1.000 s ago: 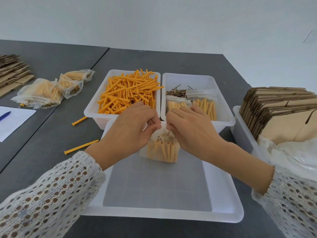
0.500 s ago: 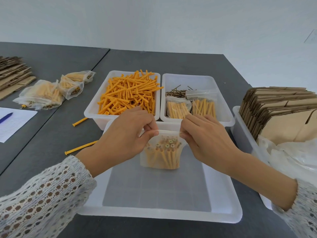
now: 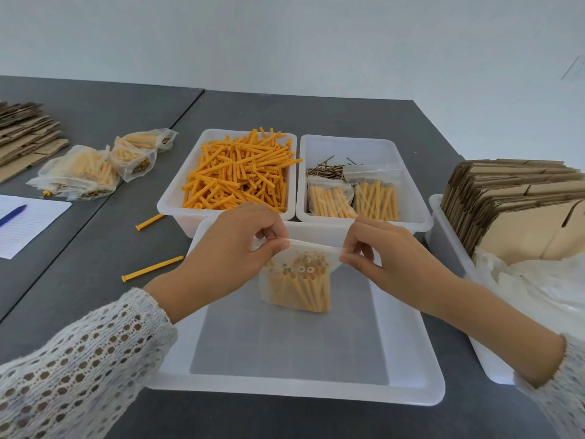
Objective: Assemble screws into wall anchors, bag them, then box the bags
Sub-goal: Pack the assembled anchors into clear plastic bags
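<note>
**Fingers pinch the bag's top edge at both ends**

Fingers (image 3: pixel 275 245) of the left hand (image 3: pixel 228 258) pinch one end of the clear bag's (image 3: pixel 296 289) top strip; fingers of the right hand (image 3: pixel 395 264) pinch the other end, the strip stretched between them. Below the fingers the bag hangs over the shallow clear tray (image 3: pixel 408 337), holding orange anchors with screw heads showing at their tops. Beyond the fingers sit a bin of loose anchors (image 3: pixel 240 175) and a bin (image 3: pixel 411 198) with loose screws (image 3: pixel 326 169) and two filled bags. Left of the fingers, two single anchors lie on the grey tabletop (image 3: pixel 95 248). Right of them, flat cardboard boxes (image 3: pixel 512 204) stand in another bin.
</note>
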Available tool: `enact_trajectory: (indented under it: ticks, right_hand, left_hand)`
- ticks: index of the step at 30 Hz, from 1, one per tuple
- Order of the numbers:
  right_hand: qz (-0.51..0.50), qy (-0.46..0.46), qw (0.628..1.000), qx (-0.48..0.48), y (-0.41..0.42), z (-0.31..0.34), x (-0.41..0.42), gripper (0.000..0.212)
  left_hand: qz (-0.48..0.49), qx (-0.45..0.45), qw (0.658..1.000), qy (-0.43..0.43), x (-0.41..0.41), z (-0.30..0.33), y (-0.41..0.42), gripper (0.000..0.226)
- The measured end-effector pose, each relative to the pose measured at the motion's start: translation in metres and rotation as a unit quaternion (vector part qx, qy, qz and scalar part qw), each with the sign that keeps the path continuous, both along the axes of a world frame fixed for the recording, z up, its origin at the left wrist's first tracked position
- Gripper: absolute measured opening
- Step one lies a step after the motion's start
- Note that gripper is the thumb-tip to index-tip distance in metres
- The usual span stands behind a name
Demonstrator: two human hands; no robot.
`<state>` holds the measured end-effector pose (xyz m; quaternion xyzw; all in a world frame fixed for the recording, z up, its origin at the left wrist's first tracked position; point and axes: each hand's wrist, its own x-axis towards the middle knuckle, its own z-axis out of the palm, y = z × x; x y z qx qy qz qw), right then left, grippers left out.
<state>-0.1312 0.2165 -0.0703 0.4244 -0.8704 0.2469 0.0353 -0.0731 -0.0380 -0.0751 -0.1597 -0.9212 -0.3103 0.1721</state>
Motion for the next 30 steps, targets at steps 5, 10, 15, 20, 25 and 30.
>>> enact_trajectory:
  ticks: [5,10,15,20,25,30]
  right_hand:
    - [-0.009,-0.038,0.997,-0.066,-0.003,-0.003,-0.004,0.012]
    - [-0.019,-0.063,0.993,-0.098,-0.008,-0.002,-0.006,0.013]
    - [-0.033,-0.090,0.989,-0.114,-0.012,-0.004,-0.006,0.011]
    - [-0.037,-0.101,0.986,-0.125,-0.020,-0.005,-0.004,0.010]
    - [-0.053,-0.085,0.988,-0.121,-0.027,-0.005,-0.004,0.011]
    - [-0.071,-0.025,0.995,-0.073,-0.032,-0.013,-0.002,0.007]
  left_hand:
    - [0.004,0.002,1.000,0.010,0.000,-0.004,0.000,0.010]
    - [0.006,0.006,1.000,0.013,-0.004,-0.007,0.003,0.010]
    - [0.001,0.019,1.000,0.010,-0.005,-0.008,0.005,0.009]
    - [-0.009,0.020,1.000,0.014,-0.010,-0.006,0.016,0.005]
    - [-0.017,0.019,1.000,0.014,-0.015,-0.005,0.024,0.003]
    - [-0.020,0.010,1.000,0.006,-0.018,-0.007,0.026,0.004]
